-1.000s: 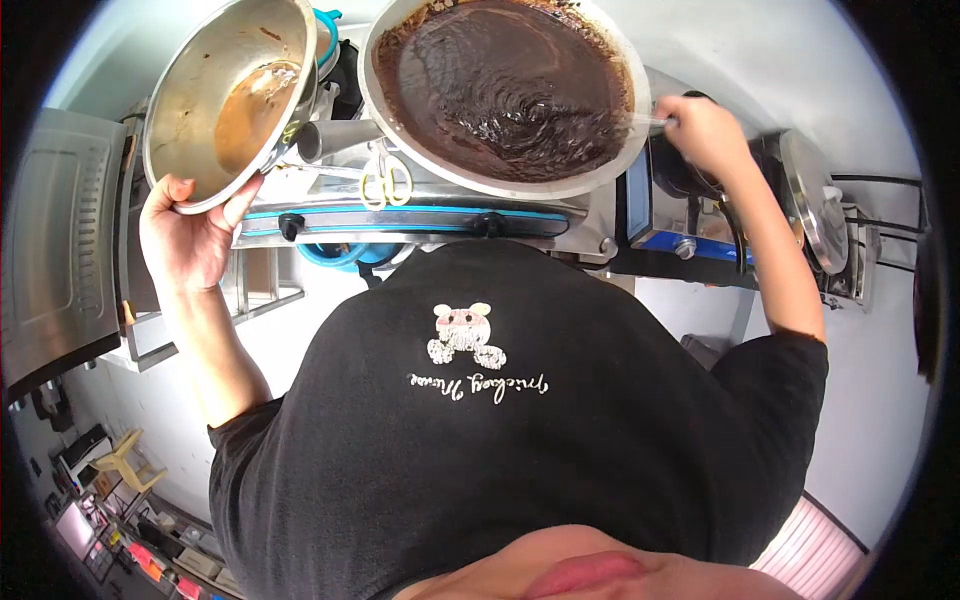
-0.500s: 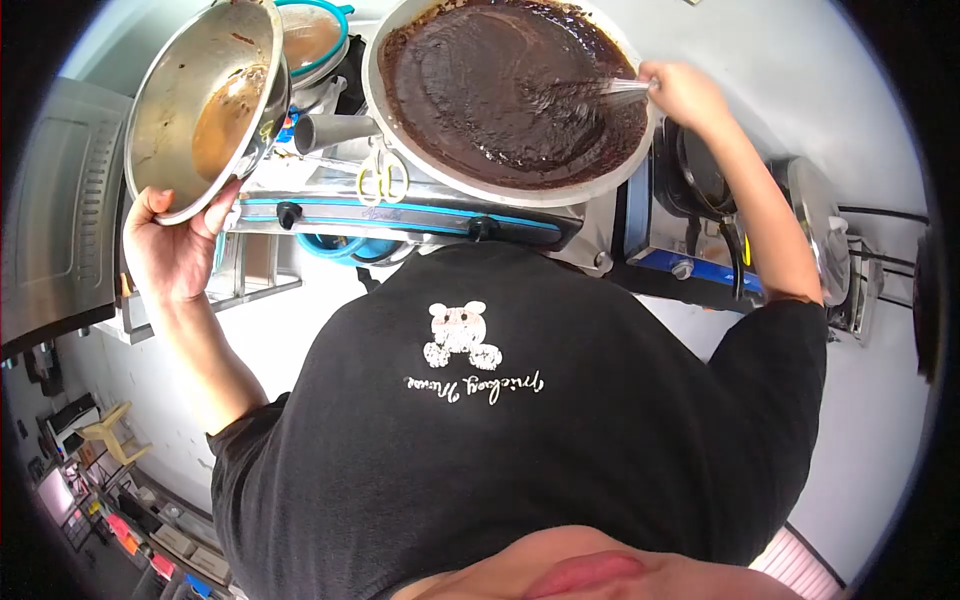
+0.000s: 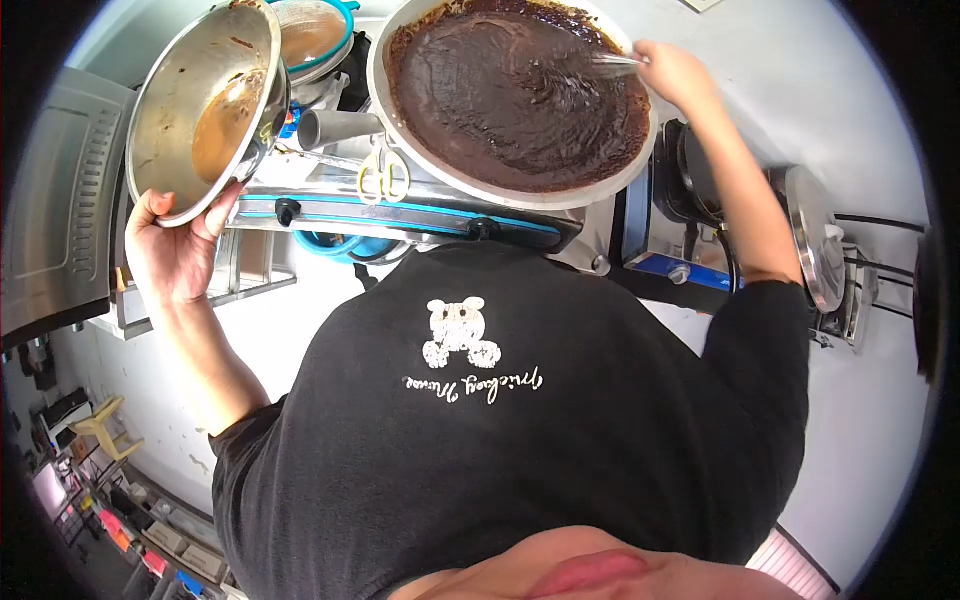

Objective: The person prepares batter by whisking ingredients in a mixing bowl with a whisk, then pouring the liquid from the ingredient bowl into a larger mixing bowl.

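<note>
My left hand (image 3: pixel 180 245) grips the near rim of a tilted steel bowl (image 3: pixel 165 130), whose inside holds a little brown liquid and dark smears. A large round pan (image 3: pixel 455 185) rests on the stove, filled with thick dark brown mixture (image 3: pixel 480 100). Over the pan's right side, my right hand (image 3: pixel 672 75) is closed round a metal whisk (image 3: pixel 612 62); its wires dip into the mixture and its handle is mostly hidden by the fingers. Yellow-handled scissors (image 3: pixel 383 178) lie beside the pan, near its grey handle (image 3: pixel 335 130).
Behind the bowl stands a teal-rimmed sieve (image 3: pixel 345 30) over another container. The blue-trimmed stove front (image 3: pixel 390 215) runs between the pan and my body. To the right are a second burner unit (image 3: pixel 680 268), a black pan (image 3: pixel 690 175) and a round metal lid (image 3: pixel 815 240).
My right hand and the whisk have moved slightly up and left along the pan's far right side. The swirl in the mixture has changed. The bowl has barely moved.
</note>
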A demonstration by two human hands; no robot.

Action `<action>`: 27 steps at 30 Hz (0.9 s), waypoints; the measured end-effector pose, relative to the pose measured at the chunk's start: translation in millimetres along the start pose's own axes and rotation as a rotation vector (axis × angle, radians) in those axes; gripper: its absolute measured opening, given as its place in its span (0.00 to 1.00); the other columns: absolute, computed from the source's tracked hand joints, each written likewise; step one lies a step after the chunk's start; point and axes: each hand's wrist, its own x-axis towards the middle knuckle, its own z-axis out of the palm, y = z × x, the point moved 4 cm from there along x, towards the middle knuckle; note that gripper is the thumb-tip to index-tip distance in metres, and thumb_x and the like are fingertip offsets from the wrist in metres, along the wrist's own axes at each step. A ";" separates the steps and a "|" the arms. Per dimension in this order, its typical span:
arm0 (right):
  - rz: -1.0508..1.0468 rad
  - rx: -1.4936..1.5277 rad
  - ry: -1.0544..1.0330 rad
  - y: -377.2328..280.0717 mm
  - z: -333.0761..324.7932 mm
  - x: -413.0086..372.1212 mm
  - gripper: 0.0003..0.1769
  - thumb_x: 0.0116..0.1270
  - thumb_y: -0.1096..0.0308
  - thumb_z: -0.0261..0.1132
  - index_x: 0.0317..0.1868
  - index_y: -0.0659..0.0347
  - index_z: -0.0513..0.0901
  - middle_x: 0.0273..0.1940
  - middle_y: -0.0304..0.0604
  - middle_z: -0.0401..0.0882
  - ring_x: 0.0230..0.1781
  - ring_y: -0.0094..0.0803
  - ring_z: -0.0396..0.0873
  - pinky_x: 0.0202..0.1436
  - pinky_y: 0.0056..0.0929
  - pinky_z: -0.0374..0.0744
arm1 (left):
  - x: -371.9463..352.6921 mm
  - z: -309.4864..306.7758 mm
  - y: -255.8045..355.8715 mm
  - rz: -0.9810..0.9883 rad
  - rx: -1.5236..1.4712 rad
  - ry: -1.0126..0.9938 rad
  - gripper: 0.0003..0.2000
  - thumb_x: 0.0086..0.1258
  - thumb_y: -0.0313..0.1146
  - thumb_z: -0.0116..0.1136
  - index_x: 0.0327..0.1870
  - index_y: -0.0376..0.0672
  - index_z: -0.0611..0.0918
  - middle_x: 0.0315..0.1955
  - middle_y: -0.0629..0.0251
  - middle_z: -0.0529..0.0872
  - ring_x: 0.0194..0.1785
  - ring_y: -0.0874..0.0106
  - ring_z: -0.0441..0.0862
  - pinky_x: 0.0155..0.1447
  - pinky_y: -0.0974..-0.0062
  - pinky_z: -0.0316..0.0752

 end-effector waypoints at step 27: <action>-0.021 0.185 0.255 -54.0 -22.2 66.9 0.13 0.56 0.65 0.55 0.42 0.53 0.78 0.35 0.49 0.80 0.37 0.45 0.78 0.42 0.37 0.75 | -5.8 -17.5 14.3 0.016 -0.030 -0.018 0.28 0.54 0.24 0.42 0.59 0.24 0.56 0.54 0.34 0.65 0.52 0.36 0.69 0.50 0.46 0.75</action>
